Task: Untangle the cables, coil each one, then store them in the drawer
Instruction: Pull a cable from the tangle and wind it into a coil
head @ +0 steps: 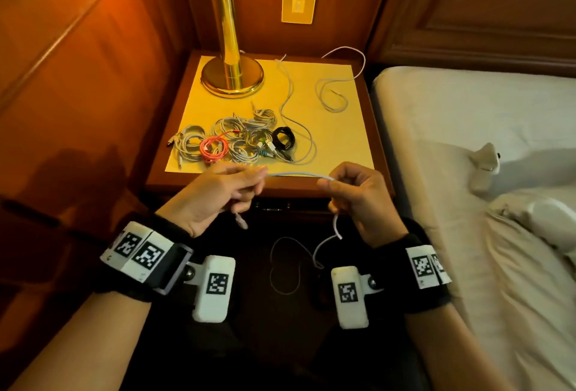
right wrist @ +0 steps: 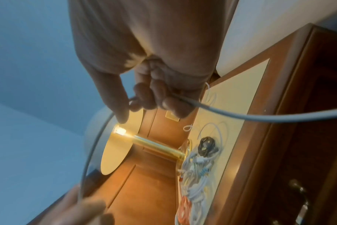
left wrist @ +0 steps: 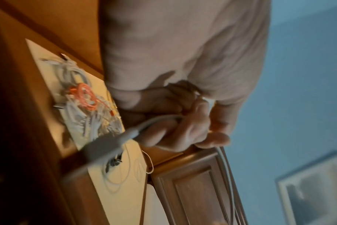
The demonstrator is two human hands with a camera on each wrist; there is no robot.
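Observation:
A thin white cable [head: 296,175] stretches between both hands in front of the nightstand [head: 372,128]. My left hand [head: 224,191] pinches one stretch of it, and its plug end [head: 241,221] dangles below the palm. My right hand [head: 352,194] grips the other stretch, and the slack [head: 324,245] hangs down in loops toward the floor. In the left wrist view the curled fingers [left wrist: 183,129] wrap the cable [left wrist: 158,120]. In the right wrist view the cable [right wrist: 240,115] runs out of the closed fingers [right wrist: 158,97]. A pile of coiled cables [head: 233,141] lies on the nightstand's front left.
Two loose white cables [head: 293,110] [head: 339,78] trail across the nightstand top. A brass lamp [head: 230,75] stands at its back left. The drawer front [head: 280,203] sits just below the hands. A bed [head: 483,141] borders the right; wood panelling borders the left.

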